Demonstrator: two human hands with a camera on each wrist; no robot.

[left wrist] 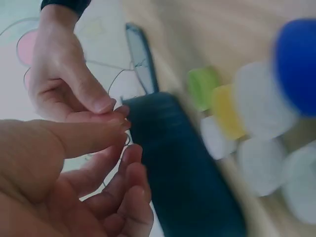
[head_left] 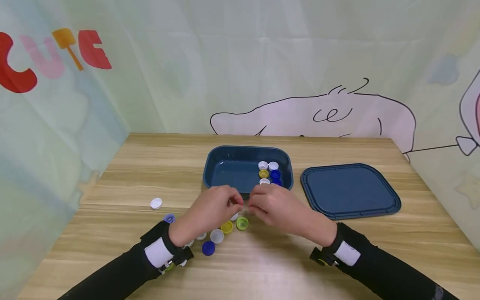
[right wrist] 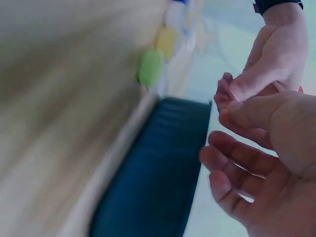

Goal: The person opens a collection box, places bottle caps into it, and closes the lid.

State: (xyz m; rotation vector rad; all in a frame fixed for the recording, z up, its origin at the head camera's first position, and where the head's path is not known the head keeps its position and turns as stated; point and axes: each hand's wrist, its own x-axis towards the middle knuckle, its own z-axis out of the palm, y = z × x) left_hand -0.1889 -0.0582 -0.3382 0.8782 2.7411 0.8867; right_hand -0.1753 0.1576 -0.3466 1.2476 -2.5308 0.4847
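Black left sleeve [head_left: 120,266] partly hiding loose caps [head_left: 208,248], hands [head_left: 213,208] [head_left: 281,208] pinched, any hold unclear, overlapping blue container [head_left: 232,171], lid [head_left: 350,189] beside.

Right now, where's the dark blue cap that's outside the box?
Head view: the dark blue cap lies on the table, right of the left wristband, beside a white cap.

Left arm [head_left: 123,260]: black-sleeved, slanting up and inward from the lower left
Right arm [head_left: 390,264]: black-sleeved, slanting up and inward from the lower right
Left hand [head_left: 215,206]: thumb and index tip together, other fingers bent
Right hand [head_left: 281,208]: similar pinch, remaining fingers loosely curved
Gap between hands: very small; any contact or held object is unclear
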